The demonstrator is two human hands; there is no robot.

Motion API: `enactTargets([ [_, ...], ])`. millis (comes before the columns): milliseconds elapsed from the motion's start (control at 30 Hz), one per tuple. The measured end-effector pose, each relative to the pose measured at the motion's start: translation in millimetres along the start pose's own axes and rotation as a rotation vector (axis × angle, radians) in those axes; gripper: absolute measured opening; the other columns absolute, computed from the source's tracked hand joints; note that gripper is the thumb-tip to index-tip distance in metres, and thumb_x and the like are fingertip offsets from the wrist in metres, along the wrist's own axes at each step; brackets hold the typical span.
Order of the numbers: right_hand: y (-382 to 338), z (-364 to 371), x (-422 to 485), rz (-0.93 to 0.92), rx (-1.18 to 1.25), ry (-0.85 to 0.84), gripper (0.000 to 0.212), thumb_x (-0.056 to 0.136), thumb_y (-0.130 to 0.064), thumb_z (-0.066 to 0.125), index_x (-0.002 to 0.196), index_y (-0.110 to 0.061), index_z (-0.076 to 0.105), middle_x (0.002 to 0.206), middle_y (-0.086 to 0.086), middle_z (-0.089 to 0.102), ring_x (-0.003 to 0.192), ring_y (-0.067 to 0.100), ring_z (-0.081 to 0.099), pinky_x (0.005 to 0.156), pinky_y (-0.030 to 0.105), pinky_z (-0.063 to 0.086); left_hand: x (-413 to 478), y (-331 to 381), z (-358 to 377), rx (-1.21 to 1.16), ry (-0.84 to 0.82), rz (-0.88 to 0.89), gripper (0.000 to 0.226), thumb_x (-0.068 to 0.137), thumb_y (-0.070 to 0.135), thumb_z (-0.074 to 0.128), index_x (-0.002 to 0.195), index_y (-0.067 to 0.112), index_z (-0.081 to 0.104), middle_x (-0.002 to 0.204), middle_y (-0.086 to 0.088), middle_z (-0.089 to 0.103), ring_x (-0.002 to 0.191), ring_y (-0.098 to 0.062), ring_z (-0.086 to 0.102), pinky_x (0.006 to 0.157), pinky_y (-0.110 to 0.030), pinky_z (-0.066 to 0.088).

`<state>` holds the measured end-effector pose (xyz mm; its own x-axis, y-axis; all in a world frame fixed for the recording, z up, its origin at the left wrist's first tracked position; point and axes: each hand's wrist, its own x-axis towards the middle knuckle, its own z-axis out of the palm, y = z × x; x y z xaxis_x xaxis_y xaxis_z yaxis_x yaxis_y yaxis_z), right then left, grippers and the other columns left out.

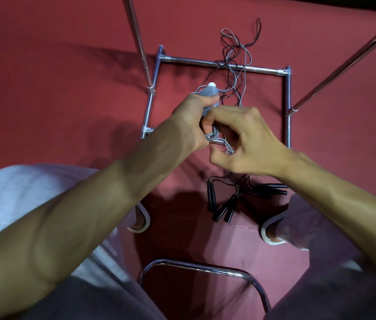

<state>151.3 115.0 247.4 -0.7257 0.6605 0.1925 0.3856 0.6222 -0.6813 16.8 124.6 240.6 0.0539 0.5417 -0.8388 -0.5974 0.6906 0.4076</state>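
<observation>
My left hand (192, 121) grips a grey handle (209, 94) with a white tip, held up above the red floor. My right hand (242, 139) is curled beside it and pinches the thin grey cord (228, 148) that comes out of the handle's lower end. Thin grey and black cords (236, 54) trail away in a tangle toward the far side. Several black handles (222, 204) with black cords lie in a bundle on the floor below my right hand.
A square frame of metal tubes (224, 64) lies on the red carpet (67, 77), with slanted metal poles (343, 63) rising from its sides. A chrome chair frame (205, 269) curves at the bottom between my knees. My feet rest either side of the black handles.
</observation>
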Motion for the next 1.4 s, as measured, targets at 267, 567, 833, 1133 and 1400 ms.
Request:
enactTargets([
  [267, -2.3, 8.7, -0.2, 0.204, -0.149, 0.068, 0.017, 0.062, -0.015, 0.059, 0.070, -0.027, 0.049, 0.051, -0.009, 0.042, 0.053, 0.017, 0.033, 0.054, 0.036, 0.044, 15.2, -9.2, 2.4, -0.029, -0.019, 0.166, 0.007, 0.097, 0.005, 0.061, 0.098, 0.011, 0.057, 0.071, -0.009, 0.059, 0.050, -0.019, 0.061, 0.048, -0.028, 0.055],
  [567, 4.6, 15.7, -4.2, 0.492, 0.412, 0.134, 0.034, 0.062, 0.005, 0.063, 0.057, -0.023, 0.046, 0.057, 0.010, 0.047, 0.058, 0.018, 0.035, 0.052, 0.035, 0.035, 24.5, -16.3, 8.2, 0.000, 0.122, 0.291, 0.036, 0.091, -0.001, 0.068, 0.115, 0.017, 0.048, 0.094, -0.014, 0.061, 0.068, -0.025, 0.062, 0.054, -0.032, 0.054],
  [833, 1.1, -22.5, -1.8, 0.845, 1.112, -0.100, 0.054, 0.069, 0.016, 0.068, 0.048, -0.023, 0.037, 0.052, -0.003, 0.041, 0.041, 0.005, 0.027, 0.040, 0.016, 0.017, 25.4, -4.5, -4.8, 1.094, 0.321, 0.282, 0.073, 0.078, 0.038, 0.066, 0.143, 0.014, 0.043, 0.138, -0.012, 0.054, 0.119, -0.027, 0.058, 0.098, -0.038, 0.052],
  [1133, 12.0, -63.6, -4.7, 0.954, 1.585, -0.239, 0.030, 0.094, -0.024, 0.051, 0.077, -0.016, 0.075, 0.070, -0.009, 0.056, 0.034, 0.000, 0.038, 0.032, 0.008, 0.023, -29.0, 1.2, 3.5, 0.918, -0.500, 0.340, 0.070, 0.105, 0.062, 0.022, 0.073, 0.012, 0.060, 0.055, -0.012, 0.057, 0.043, -0.022, 0.055, 0.041, -0.022, 0.046],
  [1400, 7.9, -64.7, -11.2, 1.041, 1.377, -0.179, 0.013, 0.087, -0.029, 0.065, 0.080, -0.018, 0.063, 0.067, -0.007, 0.018, 0.039, 0.002, 0.017, 0.037, 0.009, 0.012, -28.0, 1.0, -3.3, 1.093, -0.561, 0.579, 0.036, 0.090, 0.037, 0.075, 0.105, 0.006, 0.064, 0.067, 0.005, 0.061, 0.055, -0.011, 0.057, 0.052, -0.028, 0.050],
])
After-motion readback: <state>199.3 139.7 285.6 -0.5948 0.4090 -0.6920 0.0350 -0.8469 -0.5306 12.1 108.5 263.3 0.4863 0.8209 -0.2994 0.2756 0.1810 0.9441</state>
